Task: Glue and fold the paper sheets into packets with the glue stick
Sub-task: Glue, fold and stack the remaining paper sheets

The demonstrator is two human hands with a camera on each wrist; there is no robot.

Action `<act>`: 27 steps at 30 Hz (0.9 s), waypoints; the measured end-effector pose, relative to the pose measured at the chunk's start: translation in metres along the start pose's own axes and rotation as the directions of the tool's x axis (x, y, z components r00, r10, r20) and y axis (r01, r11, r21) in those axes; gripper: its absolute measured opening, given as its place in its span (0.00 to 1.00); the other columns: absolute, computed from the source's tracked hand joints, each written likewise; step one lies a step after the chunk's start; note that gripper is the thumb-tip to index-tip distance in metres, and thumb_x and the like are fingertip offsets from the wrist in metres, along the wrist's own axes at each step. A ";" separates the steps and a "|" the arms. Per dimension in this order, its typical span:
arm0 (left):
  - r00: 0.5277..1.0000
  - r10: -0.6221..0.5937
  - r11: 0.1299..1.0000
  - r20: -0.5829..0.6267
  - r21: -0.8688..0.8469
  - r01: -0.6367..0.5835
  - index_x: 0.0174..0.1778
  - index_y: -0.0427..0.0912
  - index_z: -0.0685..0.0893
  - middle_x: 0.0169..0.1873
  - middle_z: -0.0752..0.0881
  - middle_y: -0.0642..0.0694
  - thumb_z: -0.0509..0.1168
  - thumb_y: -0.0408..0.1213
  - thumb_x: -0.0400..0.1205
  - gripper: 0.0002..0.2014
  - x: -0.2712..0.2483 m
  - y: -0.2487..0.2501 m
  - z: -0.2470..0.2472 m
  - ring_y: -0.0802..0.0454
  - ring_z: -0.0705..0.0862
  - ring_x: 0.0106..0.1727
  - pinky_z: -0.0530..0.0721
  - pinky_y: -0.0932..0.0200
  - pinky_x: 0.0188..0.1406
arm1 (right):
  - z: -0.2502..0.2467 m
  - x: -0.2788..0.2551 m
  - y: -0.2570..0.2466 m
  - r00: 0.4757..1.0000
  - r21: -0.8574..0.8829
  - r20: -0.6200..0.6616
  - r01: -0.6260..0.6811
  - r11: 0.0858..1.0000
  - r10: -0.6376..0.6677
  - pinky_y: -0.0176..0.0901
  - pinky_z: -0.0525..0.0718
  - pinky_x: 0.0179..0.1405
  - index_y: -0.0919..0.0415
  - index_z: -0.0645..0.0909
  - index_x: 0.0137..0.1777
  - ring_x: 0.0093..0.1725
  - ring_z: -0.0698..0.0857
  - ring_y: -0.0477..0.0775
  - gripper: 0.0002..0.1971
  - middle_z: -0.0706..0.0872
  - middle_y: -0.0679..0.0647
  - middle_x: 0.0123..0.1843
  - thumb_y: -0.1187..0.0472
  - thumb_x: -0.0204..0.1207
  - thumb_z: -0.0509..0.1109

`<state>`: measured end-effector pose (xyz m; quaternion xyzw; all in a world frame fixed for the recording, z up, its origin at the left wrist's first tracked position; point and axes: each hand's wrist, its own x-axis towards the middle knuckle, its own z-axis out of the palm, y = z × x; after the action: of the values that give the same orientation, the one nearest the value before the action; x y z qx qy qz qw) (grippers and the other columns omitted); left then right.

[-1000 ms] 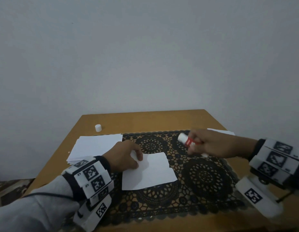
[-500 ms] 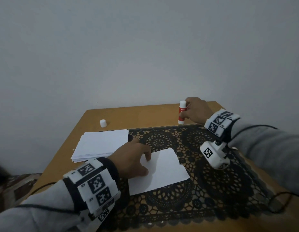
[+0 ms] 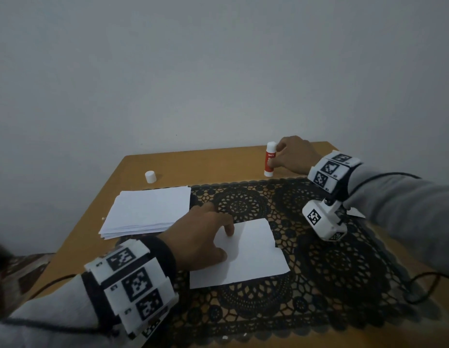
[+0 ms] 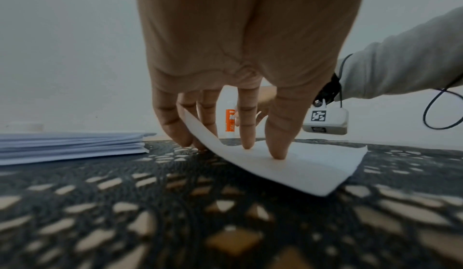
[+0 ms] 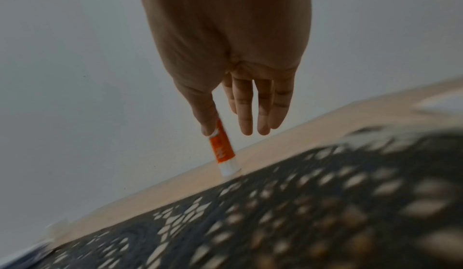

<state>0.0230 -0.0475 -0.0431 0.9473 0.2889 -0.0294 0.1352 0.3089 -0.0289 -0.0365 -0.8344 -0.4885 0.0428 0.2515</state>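
I see my left hand (image 3: pixel 200 237) on the sheet (image 3: pixel 246 257) at the mat's (image 3: pixel 344 267) centre, fingers (image 4: pixel 278 134) spread: two tips press the paper flat, and the sheet's edge curls up between the others. My right hand (image 3: pixel 293 154) is out at 1 o'clock by the table's (image 3: pixel 193 164) far edge, thumb and a finger pinching the glue stick (image 3: pixel 270 159), which stands upright on the wood just beyond the mat. The paper stack (image 3: pixel 148 209) lies at 10 o'clock, the loose cap (image 3: pixel 150 177) past it at 11. My right sleeve (image 3: pixel 407 209) and its cable (image 3: pixel 424 287) cross the mat at 3 o'clock.
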 end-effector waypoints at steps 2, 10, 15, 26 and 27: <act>1.000 -0.004 1.000 0.009 0.019 0.004 0.63 0.58 0.78 0.61 0.71 0.52 0.71 0.48 0.76 0.19 -0.001 0.000 -0.001 0.51 0.71 0.62 0.75 0.57 0.62 | -0.018 -0.007 0.005 1.000 -0.049 0.012 0.002 0.999 -0.001 0.43 0.73 0.50 0.61 0.80 0.64 0.58 0.81 0.55 0.25 0.82 0.54 0.61 0.51 0.70 0.79; 0.999 0.004 0.992 -0.041 0.124 0.001 0.64 0.61 0.75 0.63 0.69 0.54 0.66 0.50 0.78 0.18 -0.006 0.009 -0.002 0.52 0.66 0.68 0.64 0.50 0.68 | -0.084 -0.064 0.073 0.973 -0.421 0.202 -0.014 0.907 0.108 0.44 0.77 0.47 0.66 0.81 0.58 0.54 0.83 0.59 0.18 0.85 0.60 0.59 0.54 0.76 0.75; 0.994 0.058 0.993 -0.098 0.106 -0.047 0.65 0.61 0.74 0.61 0.69 0.56 0.64 0.51 0.81 0.17 -0.016 0.016 -0.004 0.54 0.67 0.67 0.67 0.53 0.65 | -0.101 -0.095 0.120 0.905 -0.430 0.182 -0.278 0.859 0.384 0.36 0.72 0.29 0.68 0.73 0.69 0.46 0.79 0.54 0.32 0.79 0.58 0.57 0.42 0.77 0.70; 0.994 0.101 0.992 -0.053 0.082 -0.096 0.67 0.61 0.73 0.68 0.68 0.58 0.64 0.51 0.82 0.18 -0.027 0.032 -0.003 0.56 0.67 0.68 0.70 0.54 0.71 | -0.070 -0.087 0.138 0.894 -0.315 0.112 -0.382 0.869 0.434 0.44 0.77 0.53 0.68 0.74 0.70 0.61 0.83 0.59 0.38 0.83 0.61 0.65 0.37 0.72 0.74; 0.994 0.099 0.993 -0.045 0.076 -0.095 0.67 0.61 0.73 0.68 0.68 0.58 0.64 0.51 0.82 0.18 -0.027 0.032 -0.002 0.56 0.67 0.68 0.70 0.53 0.72 | -0.070 -0.085 0.139 0.895 -0.314 0.112 -0.381 0.870 0.433 0.44 0.77 0.52 0.68 0.74 0.69 0.60 0.83 0.59 0.38 0.83 0.61 0.64 0.37 0.71 0.74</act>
<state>0.0184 -0.0867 -0.0299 0.9650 0.2445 -0.0103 0.0943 0.3975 -0.1815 -0.0543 -0.9388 -0.3226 0.0991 0.0696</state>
